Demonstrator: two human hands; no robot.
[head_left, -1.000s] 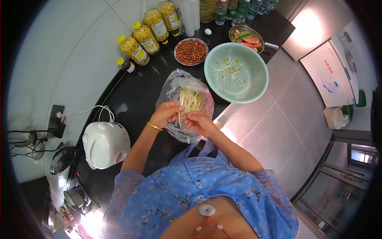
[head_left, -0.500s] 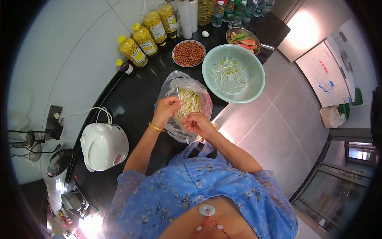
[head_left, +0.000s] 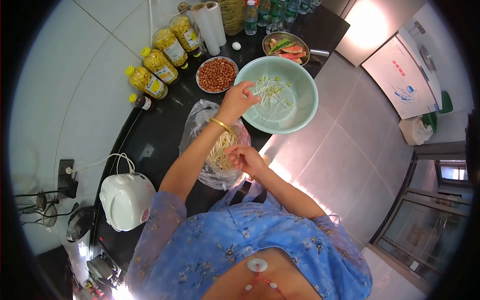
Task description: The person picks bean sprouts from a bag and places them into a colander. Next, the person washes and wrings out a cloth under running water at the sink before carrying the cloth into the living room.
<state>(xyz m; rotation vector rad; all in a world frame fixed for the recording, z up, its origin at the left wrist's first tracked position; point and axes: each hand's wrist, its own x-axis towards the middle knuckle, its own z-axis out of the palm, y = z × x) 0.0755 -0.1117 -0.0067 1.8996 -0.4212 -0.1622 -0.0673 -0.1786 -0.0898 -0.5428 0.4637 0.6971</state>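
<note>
My left hand, with a gold bangle on its wrist, reaches over the near-left rim of a pale green basin. Its thumb and forefinger are apart above the bean sprouts lying in the basin, and no sprout shows between them. Below it, a clear plastic bag stands open on the counter, with a heap of bean sprouts inside. My right hand is at the bag's right side, fingers curled together by the heap. Anything in its fingertips is too small to make out.
A plate of peanuts and a white egg sit beyond the bag. Behind the basin is a pan with watermelon rinds. Yellow-capped jars line the wall; a white rice cooker stands left. The counter edge runs below the basin.
My left hand has gone from the bag up to the basin, and its fingers have parted. My right hand has stayed by the bag. The whole view has shifted slightly.
</note>
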